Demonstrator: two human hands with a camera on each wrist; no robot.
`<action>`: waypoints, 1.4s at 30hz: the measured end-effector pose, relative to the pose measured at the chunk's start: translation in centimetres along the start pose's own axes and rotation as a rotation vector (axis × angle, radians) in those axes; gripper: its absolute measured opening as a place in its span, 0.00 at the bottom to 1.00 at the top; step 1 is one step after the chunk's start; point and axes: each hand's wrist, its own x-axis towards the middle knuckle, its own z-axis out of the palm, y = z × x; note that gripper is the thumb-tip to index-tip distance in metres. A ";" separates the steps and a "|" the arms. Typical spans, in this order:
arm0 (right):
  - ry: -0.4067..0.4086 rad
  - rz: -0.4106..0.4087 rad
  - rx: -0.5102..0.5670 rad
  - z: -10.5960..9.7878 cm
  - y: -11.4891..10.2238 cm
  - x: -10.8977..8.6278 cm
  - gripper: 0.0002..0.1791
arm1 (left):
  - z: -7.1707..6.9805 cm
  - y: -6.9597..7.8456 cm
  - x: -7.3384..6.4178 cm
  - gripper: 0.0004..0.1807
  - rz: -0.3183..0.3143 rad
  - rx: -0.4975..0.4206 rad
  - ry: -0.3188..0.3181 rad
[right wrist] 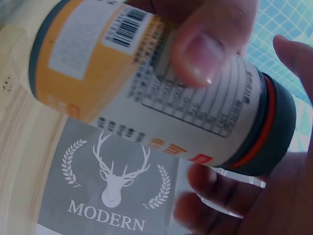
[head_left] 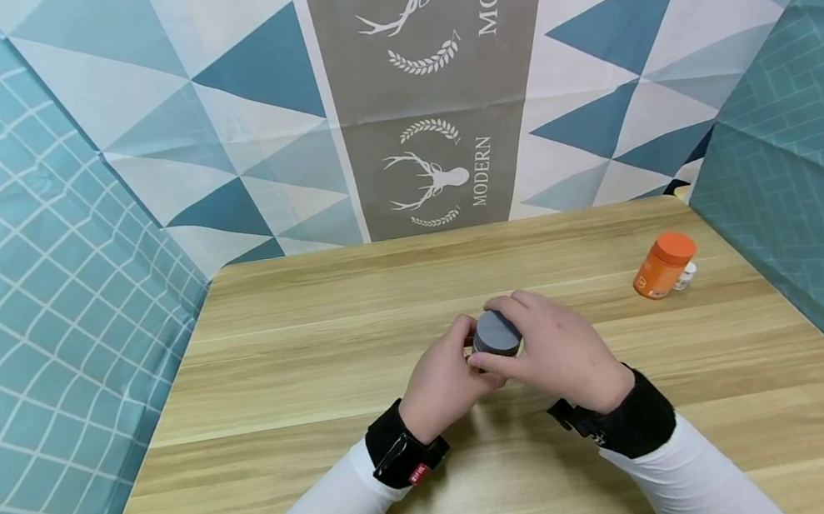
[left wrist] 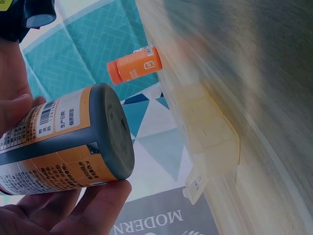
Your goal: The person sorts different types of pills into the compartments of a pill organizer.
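A supplement bottle with an orange and white label is held above the table between both hands. My left hand grips its body, the thumb pressed on the label in the right wrist view. Around the dark grey cap curl the fingers of my right hand. A red ring shows between cap and body in the right wrist view. On the table below, a translucent compartment box appears in the left wrist view, with one flap sticking out. The head view does not clearly show that box.
An orange jar stands at the right rear of the wooden table, with a small white bottle just behind it. Patterned cloth hangs along the table's back edge, and blue cloths flank both sides.
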 end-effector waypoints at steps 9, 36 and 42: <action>0.067 -0.006 -0.016 0.4 -0.2 0.2 0.25 | 0.1 0.0 -0.1 0.22 0.012 0.000 0.012; 0.058 0.008 -0.030 0.2 0.0 0.3 0.24 | -0.1 -0.2 0.0 0.23 0.004 0.041 -0.025; 0.035 0.028 0.085 -1.0 0.2 0.1 0.22 | -0.1 -0.2 0.1 0.27 -0.011 0.038 -0.038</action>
